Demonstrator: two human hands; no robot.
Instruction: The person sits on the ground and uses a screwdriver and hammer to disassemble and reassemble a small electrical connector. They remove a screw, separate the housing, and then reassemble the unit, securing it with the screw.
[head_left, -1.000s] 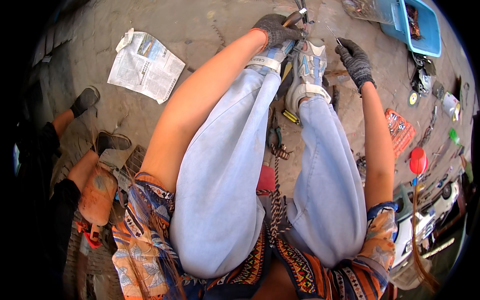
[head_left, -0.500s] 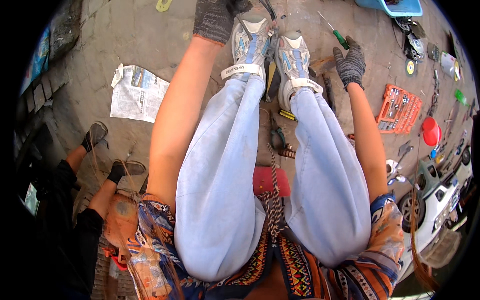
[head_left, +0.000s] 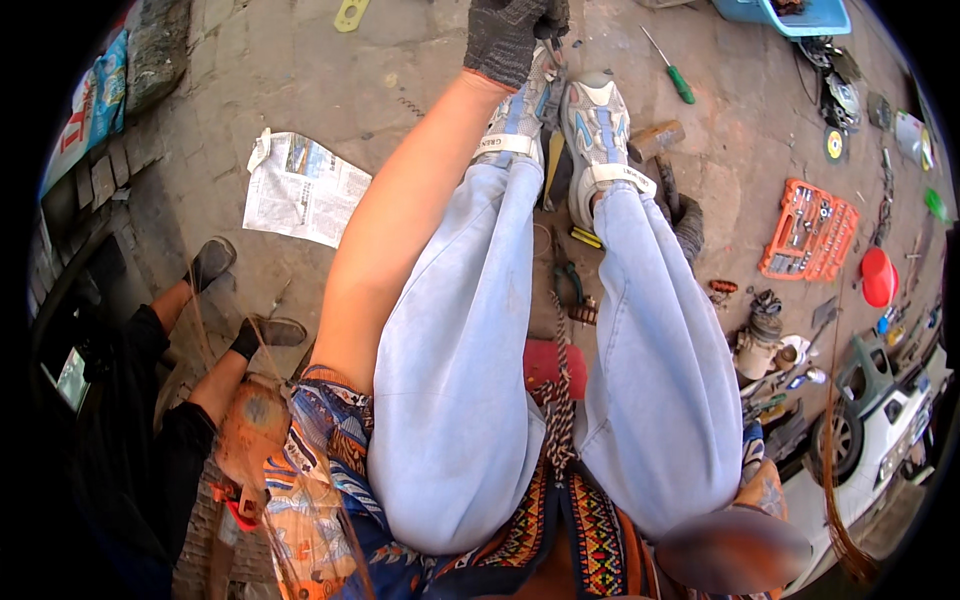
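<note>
The left hand [head_left: 505, 42], in a dark grey knit glove, is at the top edge just above the toe of the left sneaker [head_left: 510, 122]. Its fingers look bent inward, but the frame cuts them off, so I cannot tell how far they close or what they hold.

The right hand [head_left: 688, 230], gloved alike, is mostly hidden behind the right trouser leg [head_left: 655, 330] — its grip cannot be read. Nearest to it is a dark bar [head_left: 668, 180] on the ground beside the right sneaker [head_left: 597, 122], with a brown wooden block [head_left: 657, 138] just beyond.

A green-handled screwdriver [head_left: 682, 86] lies farther out, apart from both hands. Pliers [head_left: 569, 282] lie between the legs; an open orange socket set [head_left: 812, 232] lies to the right, and a newspaper sheet [head_left: 304, 190] to the left.
</note>
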